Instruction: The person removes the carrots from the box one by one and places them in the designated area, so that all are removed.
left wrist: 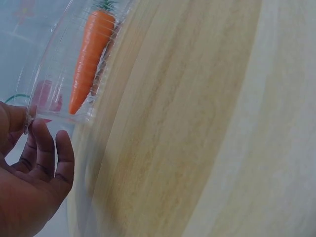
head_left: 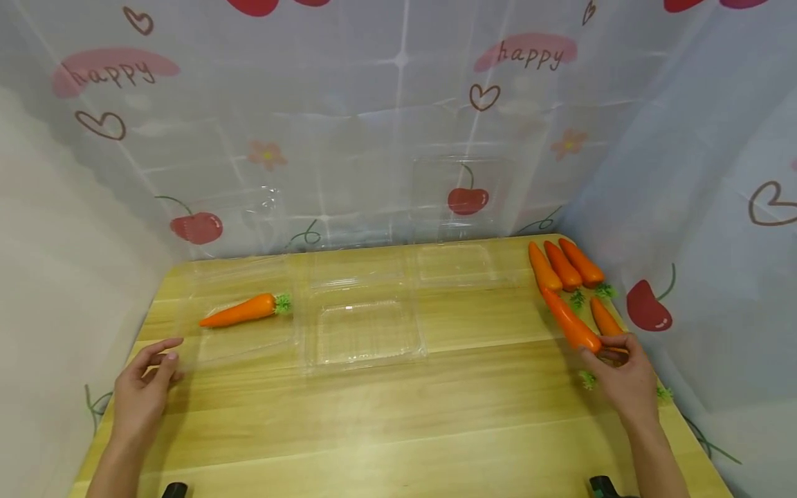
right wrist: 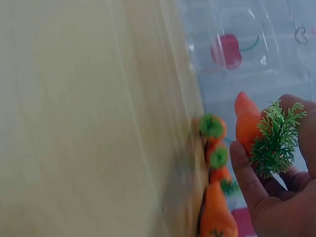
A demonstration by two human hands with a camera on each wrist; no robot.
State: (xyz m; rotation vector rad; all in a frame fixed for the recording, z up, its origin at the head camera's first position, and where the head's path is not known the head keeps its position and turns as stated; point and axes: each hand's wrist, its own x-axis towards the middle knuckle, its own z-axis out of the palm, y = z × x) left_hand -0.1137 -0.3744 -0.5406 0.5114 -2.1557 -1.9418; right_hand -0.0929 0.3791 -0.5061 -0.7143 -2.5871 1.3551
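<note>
My right hand [head_left: 623,377] grips an orange toy carrot [head_left: 569,321] near its thick leafy end, holding it above the table. In the right wrist view the green leaf tuft [right wrist: 279,138] sticks out between thumb and fingers. At the table's left, a toy carrot [head_left: 243,312] lies in a clear plastic container [head_left: 249,353], its leafy end to the right. My left hand [head_left: 143,391] is at the container's near left corner. In the left wrist view its thumb and a finger pinch the container's rim [left wrist: 33,106], with the other fingers loosely bent.
Two more clear containers, a middle one [head_left: 367,360] and a farther right one [head_left: 461,280], stand with lids raised against the printed curtain [head_left: 373,124]. Several toy carrots [head_left: 582,263] lie along the right edge of the wooden table [head_left: 398,443]. Black objects [head_left: 176,490] show at the near edge.
</note>
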